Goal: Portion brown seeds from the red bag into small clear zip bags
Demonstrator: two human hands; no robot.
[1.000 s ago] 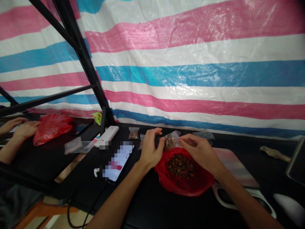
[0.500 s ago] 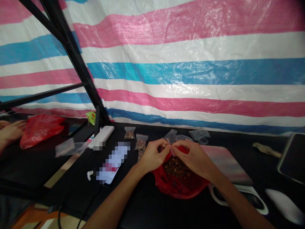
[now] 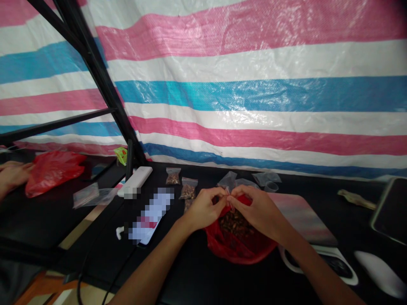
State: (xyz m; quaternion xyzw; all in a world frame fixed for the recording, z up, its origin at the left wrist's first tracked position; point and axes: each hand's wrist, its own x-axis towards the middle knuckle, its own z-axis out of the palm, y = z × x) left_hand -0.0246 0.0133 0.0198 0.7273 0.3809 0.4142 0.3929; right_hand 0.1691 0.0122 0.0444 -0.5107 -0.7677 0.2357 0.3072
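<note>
Fingertips of my left hand and my right hand meet in a pinch on a small clear plastic bag, which is mostly hidden by the fingers. Right below them, an open red plastic bag holds a heap of small brown pieces, perhaps seeds or dried bits. To the left of my left hand lie filled zip bags with similar brown contents; one is partly covered by the hand. Behind my hands are loose clear bags and a small clear cup.
A phone, an earbud and a white power bank lie left. At right are a grey-pink flat panel, a white mouse and a dark-screened device. Another person's hand is near a red bag.
My two hands stay together in nearly the same place, pinching the small clear bag. The other person's hand at far left has shifted slightly.
</note>
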